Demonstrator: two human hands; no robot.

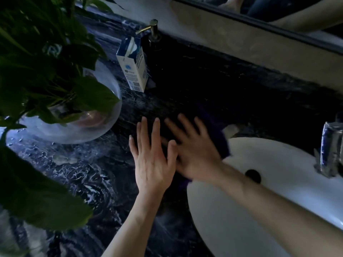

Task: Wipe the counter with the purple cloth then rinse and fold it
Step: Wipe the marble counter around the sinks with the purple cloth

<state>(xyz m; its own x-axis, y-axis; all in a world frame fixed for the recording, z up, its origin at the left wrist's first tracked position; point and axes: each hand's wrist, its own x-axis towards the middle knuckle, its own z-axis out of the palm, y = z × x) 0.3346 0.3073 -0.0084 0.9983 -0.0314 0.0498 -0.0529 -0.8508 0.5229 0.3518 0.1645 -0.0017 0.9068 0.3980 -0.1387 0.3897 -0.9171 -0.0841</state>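
Note:
The purple cloth (pixel 221 140) lies flat on the dark marbled counter (pixel 104 175), right by the white sink's left rim, and it is hard to tell from the dark stone. My left hand (pixel 152 156) rests flat on the cloth's left part, fingers spread. Pressed flat beside it, my right hand (pixel 193 153) is blurred and covers the cloth's middle. Only the cloth's right edge and a lower corner (pixel 187 180) show past my hands.
A white oval sink (pixel 278 182) with a dark drain hole (pixel 252 176) fills the lower right, a chrome tap (pixel 330 149) at its far side. A blue-white carton (pixel 133 65) and brass soap pump (pixel 153 28) stand behind. A leafy plant in a glass bowl (pixel 74 117) crowds the left.

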